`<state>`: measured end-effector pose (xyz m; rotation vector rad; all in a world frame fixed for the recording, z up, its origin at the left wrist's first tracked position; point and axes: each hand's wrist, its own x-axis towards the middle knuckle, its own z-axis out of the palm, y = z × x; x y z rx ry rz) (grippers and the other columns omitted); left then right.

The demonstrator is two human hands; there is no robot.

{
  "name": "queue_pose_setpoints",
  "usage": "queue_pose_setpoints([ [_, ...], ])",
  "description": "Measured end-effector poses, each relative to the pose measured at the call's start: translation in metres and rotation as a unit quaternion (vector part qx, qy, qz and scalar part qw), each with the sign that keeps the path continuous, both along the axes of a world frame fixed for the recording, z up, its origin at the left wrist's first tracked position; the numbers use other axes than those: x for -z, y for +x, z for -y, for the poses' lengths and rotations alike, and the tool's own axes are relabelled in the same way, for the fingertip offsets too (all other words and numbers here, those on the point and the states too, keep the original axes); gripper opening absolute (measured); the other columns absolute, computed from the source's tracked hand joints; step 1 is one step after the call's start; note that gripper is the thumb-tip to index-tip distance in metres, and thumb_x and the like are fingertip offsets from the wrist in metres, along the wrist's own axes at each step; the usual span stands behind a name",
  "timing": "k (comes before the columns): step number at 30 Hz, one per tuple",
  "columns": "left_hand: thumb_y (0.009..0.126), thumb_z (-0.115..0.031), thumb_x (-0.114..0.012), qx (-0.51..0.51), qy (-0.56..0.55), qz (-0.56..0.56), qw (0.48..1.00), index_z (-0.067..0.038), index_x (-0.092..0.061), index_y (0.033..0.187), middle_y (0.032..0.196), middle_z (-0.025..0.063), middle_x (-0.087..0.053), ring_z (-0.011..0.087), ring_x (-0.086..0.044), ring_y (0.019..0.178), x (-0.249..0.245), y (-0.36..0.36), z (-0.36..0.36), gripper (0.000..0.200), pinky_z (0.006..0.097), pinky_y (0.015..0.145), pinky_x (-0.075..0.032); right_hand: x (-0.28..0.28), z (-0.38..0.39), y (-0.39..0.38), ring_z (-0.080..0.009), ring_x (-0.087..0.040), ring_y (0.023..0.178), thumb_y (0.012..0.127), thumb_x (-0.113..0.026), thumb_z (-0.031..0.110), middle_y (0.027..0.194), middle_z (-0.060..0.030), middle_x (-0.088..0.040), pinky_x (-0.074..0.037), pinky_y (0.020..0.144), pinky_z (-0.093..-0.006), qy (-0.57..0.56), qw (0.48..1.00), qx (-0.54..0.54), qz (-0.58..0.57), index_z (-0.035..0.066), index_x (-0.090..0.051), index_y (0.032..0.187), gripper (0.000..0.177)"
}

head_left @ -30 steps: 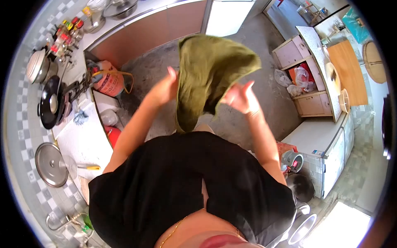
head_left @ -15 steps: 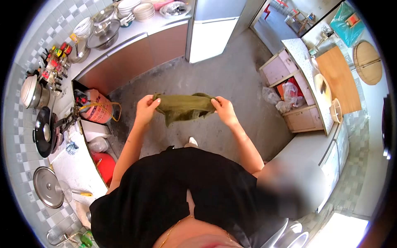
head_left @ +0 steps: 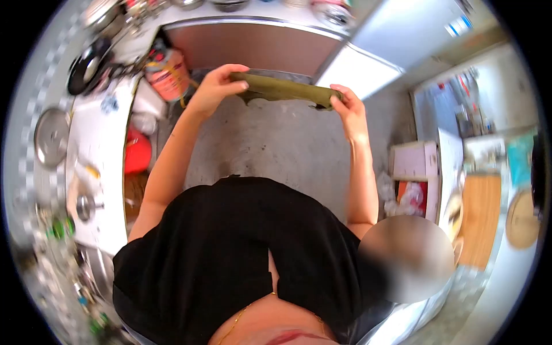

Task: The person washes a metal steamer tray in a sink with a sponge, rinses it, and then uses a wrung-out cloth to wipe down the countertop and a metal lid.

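An olive-green cloth (head_left: 282, 89) is stretched between my two hands, above the grey floor. My left hand (head_left: 219, 89) pinches its left end, with the thumb in front. At the other end, my right hand (head_left: 349, 109) grips the cloth between thumb and fingers. The cloth's upper edge is nearly straight and slopes slightly down to the right, while its lower edge hangs unevenly.
Left of me is a white counter (head_left: 103, 123) with a wok (head_left: 89, 66) and a metal lid (head_left: 52, 137). A gas cylinder (head_left: 168, 75) stands beyond it. A fridge (head_left: 397, 37) and a low cabinet (head_left: 414, 160) are to the right.
The view has turned and is blurred at the edges. Both hands have moved forward, away from my body, with the cloth, which now hangs less deep and looks more drawn out sideways.
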<state>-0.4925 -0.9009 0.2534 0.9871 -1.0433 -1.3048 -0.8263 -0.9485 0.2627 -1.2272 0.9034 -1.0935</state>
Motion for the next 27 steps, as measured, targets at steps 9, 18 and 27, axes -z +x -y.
queue_pose_setpoints([
  [9,0.069,0.001,-0.071,-0.269,-0.068,0.542,0.793,-0.001,-0.062,0.08,0.097,0.0128,-0.055,0.028,-0.053,0.091,0.055,0.055,-0.145,0.015,0.0346,0.079,-0.044,0.039,0.01,0.12,-0.0249,-0.058,0.085,0.076,-0.069,0.001,0.091,-0.0085,-0.06,-0.044,0.078,-0.0331,-0.416,0.77,-0.195,-0.443,0.001,-0.059,0.091,0.018],
  [18,0.086,-0.014,-0.066,-0.401,0.209,0.102,0.886,0.0,-0.058,0.092,0.072,-0.0001,-0.056,0.0054,-0.051,0.068,0.089,0.118,-0.337,0.017,0.0243,0.057,-0.042,0.083,-0.042,0.309,-0.0052,-0.049,0.074,0.092,-0.057,0.016,0.079,0.0002,-0.055,-0.04,0.063,-0.0222,-0.037,0.769,-0.572,-0.284,0.003,-0.055,0.095,0.013],
  [27,0.087,-0.022,-0.065,-0.651,0.257,0.09,0.709,0.006,-0.06,0.099,0.082,0.0104,-0.063,0.0177,-0.059,0.065,0.206,0.316,-0.357,0.031,0.0304,0.055,-0.049,0.126,-0.084,0.637,-0.0336,-0.061,0.078,0.082,-0.065,0.017,0.082,-0.0166,-0.063,-0.046,0.071,-0.041,-0.462,0.711,-0.44,-0.296,0.003,-0.053,0.114,0.036],
])
